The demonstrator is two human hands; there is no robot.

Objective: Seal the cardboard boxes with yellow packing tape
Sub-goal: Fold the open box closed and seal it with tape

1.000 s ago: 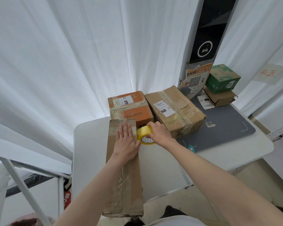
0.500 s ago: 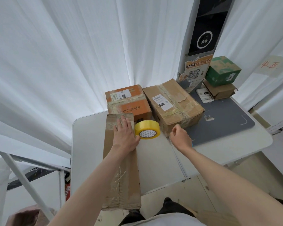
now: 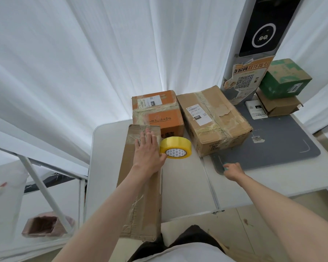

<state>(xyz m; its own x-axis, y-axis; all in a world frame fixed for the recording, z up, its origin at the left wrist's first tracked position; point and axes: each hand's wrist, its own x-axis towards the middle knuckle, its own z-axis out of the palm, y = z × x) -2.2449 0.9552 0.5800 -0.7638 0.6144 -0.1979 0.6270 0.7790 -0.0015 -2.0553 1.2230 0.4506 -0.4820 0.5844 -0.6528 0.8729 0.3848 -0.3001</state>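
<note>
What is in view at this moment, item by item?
Long flat cardboard box: 1, brown, table's left, overhanging near edge.
Yellow packing tape roll: 1, beside it.
Orange cardboard box: 1, behind the roll.
Large brown cardboard box: 1, centre.
Green box: 1, atop a small brown box, far right.
Grey mat: 1, right.
White folding table: 1.
Hands: left hand flat on long box; right hand at mat's corner, touching a small teal item.

White curtains [image 3: 83, 63] hang in folds behind the white counter [image 3: 184, 188], glowing with soft daylight. A grey mat [image 3: 276, 146] covers the counter's right side. Beige floor [image 3: 254, 225] shows below its near edge.
</note>
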